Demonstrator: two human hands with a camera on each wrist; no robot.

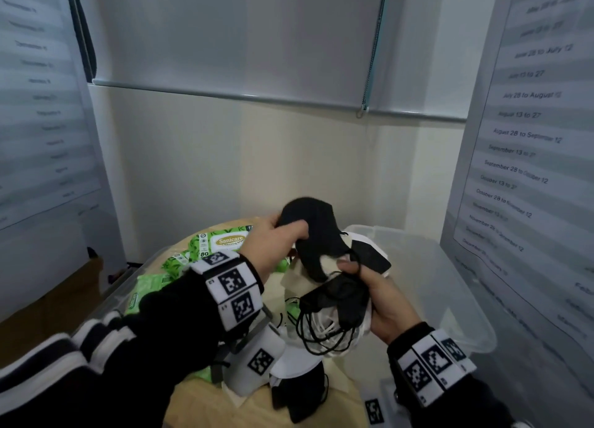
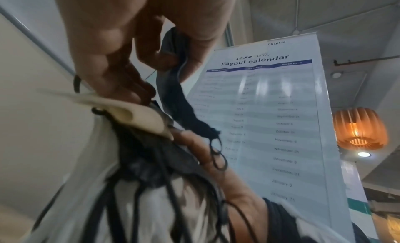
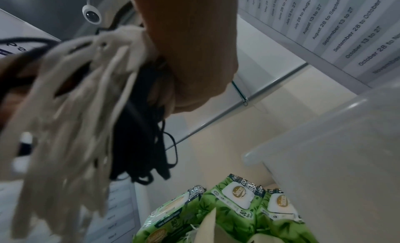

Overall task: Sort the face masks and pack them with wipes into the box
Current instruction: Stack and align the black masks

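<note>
My left hand (image 1: 276, 244) pinches the top edge of one black mask (image 1: 316, 231) between thumb and curled fingers, lifting it off the rest. My right hand (image 1: 382, 302) is closed around a mixed bundle of masks (image 1: 334, 294), black and white together, with the ear loops (image 1: 316, 334) hanging below in a tangle. Both hands sit above the round table (image 1: 199, 398), just left of the clear plastic box (image 1: 450, 286).

These masks are light and floppy, I judge, with no stiffness to help me. The fabric should hold well under a fingertip pinch, so the folded edge is the place to take hold, as my left hand does now. The loops are the trouble: thin, stretchy and crossed over each other, so pulling one mask may drag a neighbour with it. I would draw it away slowly and keep the bundle clamped.

The green packs of wipes (image 1: 221, 239) lie on the table behind my left wrist; the right wrist view shows at least three of them side by side. They look soft-sided but heavier, better gripped across the whole pack. More masks (image 1: 299, 392) lie on the table below my hands.
</note>
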